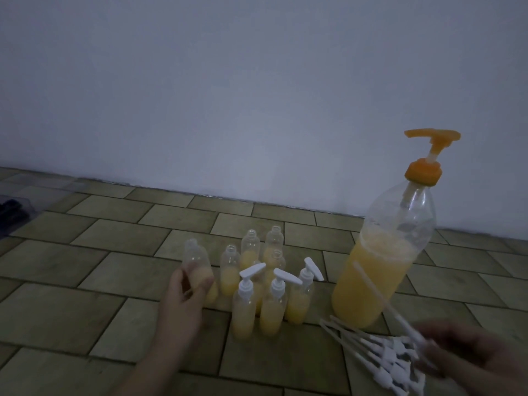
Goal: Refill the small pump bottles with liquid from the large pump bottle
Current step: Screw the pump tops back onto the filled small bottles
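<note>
The large clear bottle (380,264) with an orange pump stands at the right, about half full of yellow liquid. My left hand (185,292) grips an uncapped small bottle (198,267) that holds some yellow liquid, at the left of the group. Three small bottles with white pumps (273,304) stand in front, and several uncapped ones (251,250) stand behind. My right hand (457,352), blurred, pinches a white pump head with its long dip tube (380,295) pointing up and left.
A pile of loose white pump heads with tubes (380,355) lies on the tiled floor (85,310) at the lower right. A pale wall (257,95) rises behind. A dark object (11,210) lies at the far left.
</note>
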